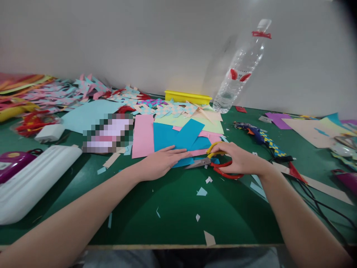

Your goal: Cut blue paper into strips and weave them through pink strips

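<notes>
l hand (158, 162) lies palm down, fingers extended & roughly together, on the near part of the blue paper (164, 137), mid tabletop (173, 223); its grip is open, pressing flat w/ nothing clasped. r hand (237, 158) has its grip closed round the handles of the scissors (209, 161), one loop yellow, one red. blades point left, toward the l hand's fingertips, just over the near paper edge; can't tell exactly how far apart they are.

a blue strip (191, 132) lies at a slant on top of the blue paper, w/ pink pieces by its right side. pink sheet (142, 136) is along the left edge; pale yellow-green sheet (178, 119) is behind. further back: woven paper strips (167, 108), then a yellow tray (188, 97) near the wall. clear bottle (240, 70) w/ a red band round its neck is back right, looks tilted right, some liquid at the btm.

left side: pixelated phone-like item (107, 136), light blue sheet (89, 111), small white block (50, 132), long white case (39, 182) & purple item (16, 163). right side: blue/yellow woven band (272, 143), dark cords (318, 197), peach sheet (309, 130). small paper scraps (202, 191) dot the near area.
</notes>
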Motion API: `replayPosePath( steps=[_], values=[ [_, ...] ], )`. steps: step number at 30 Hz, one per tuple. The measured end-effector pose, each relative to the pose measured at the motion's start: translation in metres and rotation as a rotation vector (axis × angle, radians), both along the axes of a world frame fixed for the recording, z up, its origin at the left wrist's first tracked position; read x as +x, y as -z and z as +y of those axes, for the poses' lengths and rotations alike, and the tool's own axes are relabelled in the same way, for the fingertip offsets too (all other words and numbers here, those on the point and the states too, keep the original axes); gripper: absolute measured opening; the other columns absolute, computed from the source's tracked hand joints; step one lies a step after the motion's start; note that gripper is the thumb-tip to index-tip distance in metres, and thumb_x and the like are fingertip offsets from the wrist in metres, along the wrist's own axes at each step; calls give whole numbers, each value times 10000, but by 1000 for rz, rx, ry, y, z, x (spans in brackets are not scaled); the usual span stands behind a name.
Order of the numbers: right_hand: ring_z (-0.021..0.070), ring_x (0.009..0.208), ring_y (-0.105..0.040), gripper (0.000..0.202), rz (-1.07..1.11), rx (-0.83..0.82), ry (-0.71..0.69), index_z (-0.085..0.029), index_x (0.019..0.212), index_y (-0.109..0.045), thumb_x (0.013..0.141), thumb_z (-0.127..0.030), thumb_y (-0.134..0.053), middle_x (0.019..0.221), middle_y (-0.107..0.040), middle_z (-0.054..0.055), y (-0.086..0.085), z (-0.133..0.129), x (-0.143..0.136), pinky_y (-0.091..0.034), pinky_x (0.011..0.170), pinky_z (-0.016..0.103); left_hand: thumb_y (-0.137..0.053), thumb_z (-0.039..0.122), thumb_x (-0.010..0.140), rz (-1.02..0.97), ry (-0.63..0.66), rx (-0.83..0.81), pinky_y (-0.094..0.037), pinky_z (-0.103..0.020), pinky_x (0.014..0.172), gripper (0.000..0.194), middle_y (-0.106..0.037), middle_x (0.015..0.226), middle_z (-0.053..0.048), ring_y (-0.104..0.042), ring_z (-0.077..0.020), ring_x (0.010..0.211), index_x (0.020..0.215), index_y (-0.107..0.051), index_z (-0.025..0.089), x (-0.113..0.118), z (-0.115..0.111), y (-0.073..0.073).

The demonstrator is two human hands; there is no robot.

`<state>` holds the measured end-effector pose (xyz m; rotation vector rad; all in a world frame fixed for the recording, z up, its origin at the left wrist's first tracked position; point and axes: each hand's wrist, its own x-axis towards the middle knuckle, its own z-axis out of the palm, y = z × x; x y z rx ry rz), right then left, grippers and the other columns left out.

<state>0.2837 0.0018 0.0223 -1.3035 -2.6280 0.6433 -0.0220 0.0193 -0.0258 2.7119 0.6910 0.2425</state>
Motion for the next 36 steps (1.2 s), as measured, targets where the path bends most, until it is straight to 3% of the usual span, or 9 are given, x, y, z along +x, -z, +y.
replayPosePath(
  steps=[8, 13, 18, 24, 36],
  values=[
    [269, 1136, -525, 375, -4, 51, 34, -272, 1101, -555, 733, -301, -622, 1232, -574, 56, -1, -2, -3, -387, 964, 444, -277, 21, 908, 16, -40, 22, -192, -403, 1149, 654, -300, 1513, 9, -259, -155, 1390, 1476, -147, 317, 0, -1, 1],
    [275, 1154, -526, 387, -21, 108, 42, -278, 1120, -530, 744, -303, -616, 1255, -566, 48, 2, 1, -1, -356, 967, 452, -256, -67, 832, 14, -109, 80, -150, -420, 1163, 704, -327, 1500, 18, -253, -129, 1389, 1445, -239, 279, -4, 0, 6],
    [271, 1158, -517, 395, -33, 109, 40, -280, 1141, -503, 761, -306, -606, 1263, -561, 48, 4, 1, 0, -330, 977, 456, -267, -68, 825, -1, -119, 99, -194, -406, 1151, 671, -384, 1470, 8, -307, -136, 1364, 1407, -329, 261, -5, 1, 6],
    [273, 1152, -500, 392, -46, 77, 58, -280, 1156, -492, 786, -365, -592, 1275, -550, 54, 3, -2, -3, -349, 971, 450, -273, 76, 955, -37, -48, 48, -202, -407, 1148, 540, -328, 1499, 26, -261, -153, 1388, 1444, -261, 306, -4, 1, 5],
    [298, 1170, -483, 444, -66, 85, 52, -284, 1201, -469, 791, -407, -585, 1259, -561, 61, 9, -1, -9, -330, 988, 489, -291, 26, 921, 7, -89, 26, -278, -442, 1110, 636, -326, 1501, -4, -264, -206, 1388, 1454, -226, 366, -6, 2, 8]
  ],
)
